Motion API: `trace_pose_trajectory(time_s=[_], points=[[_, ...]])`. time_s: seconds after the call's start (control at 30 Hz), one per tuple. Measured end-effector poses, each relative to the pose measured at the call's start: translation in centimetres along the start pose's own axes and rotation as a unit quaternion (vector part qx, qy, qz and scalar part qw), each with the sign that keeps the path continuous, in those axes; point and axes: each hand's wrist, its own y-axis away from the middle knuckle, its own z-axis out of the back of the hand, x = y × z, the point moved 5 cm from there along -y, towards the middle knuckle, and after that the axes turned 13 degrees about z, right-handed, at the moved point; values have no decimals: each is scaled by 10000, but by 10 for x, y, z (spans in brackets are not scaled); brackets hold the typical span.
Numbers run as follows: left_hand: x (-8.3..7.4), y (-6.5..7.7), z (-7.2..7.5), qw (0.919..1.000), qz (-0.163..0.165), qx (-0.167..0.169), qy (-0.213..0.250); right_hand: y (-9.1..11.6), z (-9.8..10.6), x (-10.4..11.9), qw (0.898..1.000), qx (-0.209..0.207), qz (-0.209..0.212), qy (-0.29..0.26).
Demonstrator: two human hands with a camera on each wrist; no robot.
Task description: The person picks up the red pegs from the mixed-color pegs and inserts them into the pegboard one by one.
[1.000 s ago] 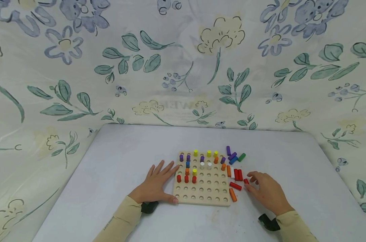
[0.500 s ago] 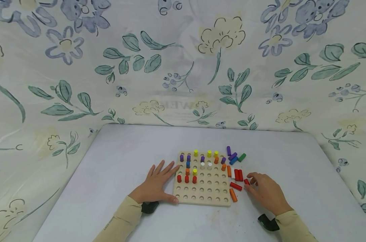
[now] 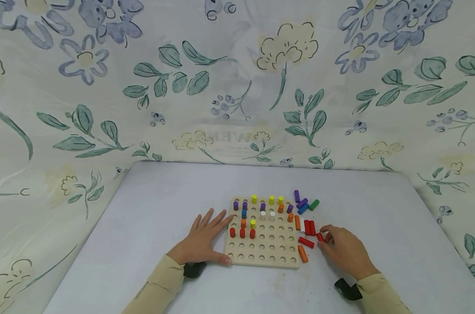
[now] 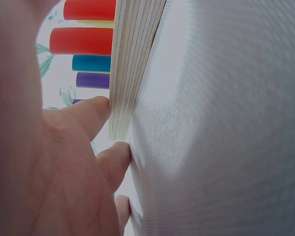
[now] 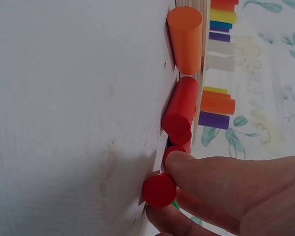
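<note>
A square wooden pegboard lies on the table, its rows of holes partly filled with coloured pegs. My left hand rests along its left side with fingers spread, a fingertip and the thumb against the edge. In the left wrist view that fingertip touches the layered board edge beside red pegs. Right of the board, my right hand pinches a red peg between thumb and fingers, low at the tabletop. The peg's round end faces the right wrist camera.
Loose pegs lie along the board's right side: an orange peg, a red peg, a white peg and several others. Behind them are a blue peg and a green peg. A floral cloth hangs behind the white table.
</note>
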Motion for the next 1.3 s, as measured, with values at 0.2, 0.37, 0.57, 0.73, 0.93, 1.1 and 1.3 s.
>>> trace_pose_trajectory(time_s=[0.2,0.37,0.57,0.73,0.93,1.1,1.3], points=[[2,-2,-1,10000,61,35,-14,0,-1,-1,10000,4,20,-13],[2,-2,-1,10000,83,37,-31,-1,0,-2,10000,-21,69,-40],[1,-2,-1,9999,85,20,-69,-1,2,-1,9999,-96,129,-22],[1,-2,-1,9999,82,19,-64,0,5,0,9999,-136,97,-14],[2,-2,-2,9999,90,3,-69,0,7,1,9998,-172,57,15],[2,-2,-2,9999,98,2,-35,-1,9,2,9997,-213,74,45],[2,-2,-2,9999,98,-4,-69,-2,11,3,9995,-278,117,47]])
